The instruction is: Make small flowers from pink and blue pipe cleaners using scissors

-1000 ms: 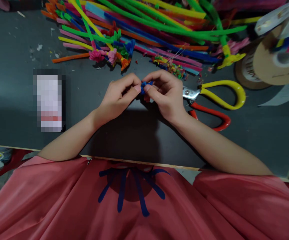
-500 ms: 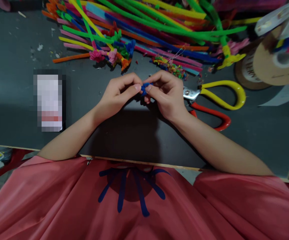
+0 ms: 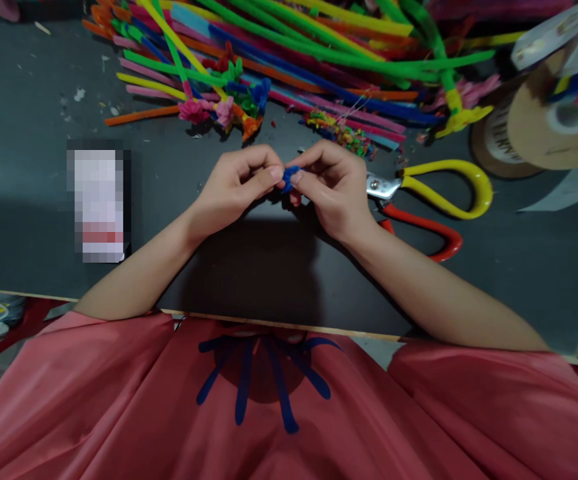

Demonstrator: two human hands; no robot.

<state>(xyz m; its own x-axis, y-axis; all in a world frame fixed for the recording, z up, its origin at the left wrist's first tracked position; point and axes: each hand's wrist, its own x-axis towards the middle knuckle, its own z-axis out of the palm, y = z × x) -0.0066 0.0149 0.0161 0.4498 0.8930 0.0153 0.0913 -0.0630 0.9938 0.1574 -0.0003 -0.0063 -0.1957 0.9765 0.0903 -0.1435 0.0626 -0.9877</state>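
Note:
Between my fingertips is a small blue bent piece of pipe cleaner (image 3: 289,177), partly covered by the fingers. My left hand (image 3: 245,179) pinches its left side with thumb and forefinger. From the other side, my right hand (image 3: 336,187) grips it between thumb and forefinger, the remaining fingers curled under. Both hands are held over the dark table (image 3: 249,267). Just right of my right hand lie scissors (image 3: 383,187) with one yellow and one red handle, their blades hidden behind the hand.
Beyond the hands lies a heap of coloured pipe cleaners (image 3: 309,53), with finished-looking fuzzy flowers (image 3: 225,110) and a pile of coloured scraps (image 3: 341,132) in front. A blurred-out phone (image 3: 99,207) rests at left. Cardboard ribbon spools (image 3: 533,127) stand at right.
Hardly anything differs. The blue piece has turned slightly between the fingertips, while both hands keep their place and grip.

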